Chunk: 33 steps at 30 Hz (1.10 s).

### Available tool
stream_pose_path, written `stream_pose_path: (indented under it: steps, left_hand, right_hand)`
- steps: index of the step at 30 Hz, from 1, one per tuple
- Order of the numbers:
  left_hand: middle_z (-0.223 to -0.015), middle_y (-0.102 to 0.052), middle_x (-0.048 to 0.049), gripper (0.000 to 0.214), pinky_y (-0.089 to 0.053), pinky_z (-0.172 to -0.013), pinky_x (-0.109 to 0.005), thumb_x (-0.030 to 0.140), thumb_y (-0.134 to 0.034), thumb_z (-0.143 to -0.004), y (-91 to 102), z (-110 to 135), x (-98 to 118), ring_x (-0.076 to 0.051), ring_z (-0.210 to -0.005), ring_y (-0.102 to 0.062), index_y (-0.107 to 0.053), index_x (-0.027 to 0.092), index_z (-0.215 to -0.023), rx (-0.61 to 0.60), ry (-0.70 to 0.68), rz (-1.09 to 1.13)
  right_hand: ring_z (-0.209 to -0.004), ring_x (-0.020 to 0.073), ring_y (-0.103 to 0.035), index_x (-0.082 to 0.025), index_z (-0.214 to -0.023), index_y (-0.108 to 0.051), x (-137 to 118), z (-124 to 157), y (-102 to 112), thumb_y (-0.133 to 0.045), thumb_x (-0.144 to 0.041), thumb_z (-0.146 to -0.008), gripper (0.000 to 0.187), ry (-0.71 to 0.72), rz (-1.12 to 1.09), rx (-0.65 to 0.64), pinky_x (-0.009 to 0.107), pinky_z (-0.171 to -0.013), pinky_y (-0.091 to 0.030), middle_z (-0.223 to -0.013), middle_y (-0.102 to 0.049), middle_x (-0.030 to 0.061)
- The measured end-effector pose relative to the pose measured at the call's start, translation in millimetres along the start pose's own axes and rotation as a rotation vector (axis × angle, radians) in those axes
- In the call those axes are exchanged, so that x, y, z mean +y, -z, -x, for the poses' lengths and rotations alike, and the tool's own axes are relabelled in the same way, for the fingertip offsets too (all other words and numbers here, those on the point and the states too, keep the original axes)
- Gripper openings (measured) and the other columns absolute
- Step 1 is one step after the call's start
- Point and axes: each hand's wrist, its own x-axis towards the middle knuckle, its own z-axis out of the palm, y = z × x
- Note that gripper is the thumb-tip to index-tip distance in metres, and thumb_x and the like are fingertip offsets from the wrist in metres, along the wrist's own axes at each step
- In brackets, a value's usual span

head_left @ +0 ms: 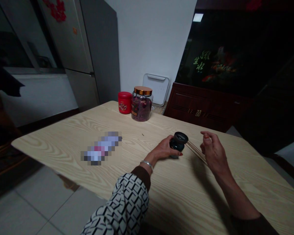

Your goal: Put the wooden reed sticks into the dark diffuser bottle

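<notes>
My left hand (pixel 164 148) grips a small dark glass jar (pixel 178 142) with a wide dark top, resting it on the pale wood-grain table (pixel 171 192). My right hand (pixel 212 152) hangs just above the table with its fingers curled and apart. A bundle of thin wooden sticks (pixel 196 151) runs from the jar toward that hand. I cannot tell whether the right hand touches them. A silver bangle (pixel 147 164) circles my left wrist, below a black-and-white patterned sleeve (pixel 120 205).
At the table's far end stand a red lidded tin (pixel 124 102) and a glass jar of dried flowers (pixel 141 106) with a copper lid. A pixelated blurred object (pixel 101 148) lies at the left. Behind are a fridge (pixel 71 39), a wooden cabinet (pixel 203 107) and a dark fish tank (pixel 235 55).
</notes>
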Motion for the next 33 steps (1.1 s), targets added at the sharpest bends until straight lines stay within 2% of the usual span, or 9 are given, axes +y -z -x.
stream_pose_path:
  steps: [4,6,9,11,14,17,19,22,33]
  left_hand:
    - [-0.109,-0.064,-0.0099,0.074,-0.046,-0.088,-0.036,0.031,-0.091,-0.053,-0.9,0,0,-0.022,-0.098,-0.058,-0.057,0.014,-0.116,0.018,-0.028,0.012]
    - [-0.108,-0.064,-0.0101,0.075,-0.046,-0.088,-0.036,0.031,-0.092,-0.053,-1.1,0,0,-0.021,-0.097,-0.058,-0.057,0.014,-0.117,0.013,-0.017,0.022]
    - [-0.106,-0.064,-0.0101,0.075,-0.047,-0.086,-0.036,0.031,-0.092,-0.053,-0.9,0,-1,-0.021,-0.095,-0.059,-0.057,0.014,-0.117,0.001,0.008,0.028]
    - [-0.105,-0.064,-0.0097,0.073,-0.047,-0.085,-0.035,0.031,-0.092,-0.052,-1.0,0,-1,-0.021,-0.094,-0.059,-0.058,0.014,-0.115,0.010,0.013,0.022]
    - [-0.105,-0.064,-0.0095,0.073,-0.047,-0.084,-0.034,0.031,-0.092,-0.052,-1.3,0,-2,-0.021,-0.095,-0.058,-0.058,0.014,-0.115,0.024,0.004,0.021]
    - [-0.105,-0.064,-0.0095,0.073,-0.047,-0.083,-0.034,0.031,-0.091,-0.055,-1.6,0,-3,-0.021,-0.096,-0.059,-0.057,0.014,-0.117,0.004,-0.005,0.033]
    - [-0.105,-0.064,-0.0094,0.072,-0.048,-0.081,-0.033,0.030,-0.090,-0.056,-1.6,0,-5,-0.021,-0.095,-0.059,-0.056,0.015,-0.118,-0.011,-0.003,0.041]
    - [-0.106,-0.064,-0.0089,0.073,-0.048,-0.078,-0.032,0.027,-0.088,-0.057,-1.7,0,-6,-0.020,-0.092,-0.060,-0.055,0.015,-0.120,-0.028,0.002,0.074]
    - [-0.099,-0.063,-0.0062,0.063,-0.047,-0.075,-0.029,0.028,-0.085,-0.058,-3.4,7,7,-0.017,-0.083,-0.056,-0.057,0.015,-0.114,0.025,-0.001,0.003]
  right_hand:
    - [-0.113,0.0268,-0.063,-0.024,-0.147,-0.036,-10,-6,-9,-0.040,-0.064,-0.094,0.067,0.045,-0.182,-0.158,0.042,-0.094,-0.047,-0.122,-0.066,0.0139]
    - [-0.097,0.0256,-0.068,-0.024,-0.144,-0.041,-12,-7,-9,-0.040,-0.064,-0.094,0.064,0.006,-0.195,-0.144,0.040,-0.086,-0.049,-0.106,-0.071,0.0110]
    - [-0.062,0.0197,-0.061,-0.022,-0.126,-0.057,-9,-5,0,-0.037,-0.063,-0.095,0.055,-0.071,-0.154,0.099,0.035,-0.067,-0.049,-0.071,-0.062,0.0018]
    - [-0.063,0.0189,-0.059,-0.021,-0.119,-0.060,-6,-4,4,-0.035,-0.062,-0.096,0.053,-0.072,-0.169,0.172,0.035,-0.067,-0.050,-0.071,-0.060,0.0015]
    - [-0.099,0.0244,-0.065,-0.022,-0.128,-0.054,-6,-7,1,-0.047,-0.058,-0.093,0.051,0.016,-0.177,-0.018,0.042,-0.089,-0.050,-0.107,-0.067,0.0098]
    - [-0.131,0.0284,-0.050,-0.025,-0.141,-0.045,-8,-11,-12,-0.061,-0.052,-0.086,0.063,0.111,-0.093,-0.264,0.047,-0.108,-0.039,-0.144,-0.051,0.0133]
    - [-0.135,0.0289,-0.046,-0.025,-0.144,-0.042,-7,-14,-20,-0.063,-0.048,-0.084,0.068,0.144,-0.048,-0.363,0.048,-0.111,-0.037,-0.148,-0.047,0.0132]
    - [-0.130,0.0289,-0.052,-0.024,-0.141,-0.047,-2,-17,-29,-0.062,-0.046,-0.085,0.063,0.176,-0.034,-0.418,0.048,-0.109,-0.039,-0.142,-0.054,0.0127]
    - [-0.115,0.0335,-0.060,-0.022,-0.124,-0.060,-7,-7,-42,-0.061,-0.049,-0.084,0.048,0.194,0.140,-0.216,0.052,-0.099,-0.044,-0.122,-0.066,0.0140]
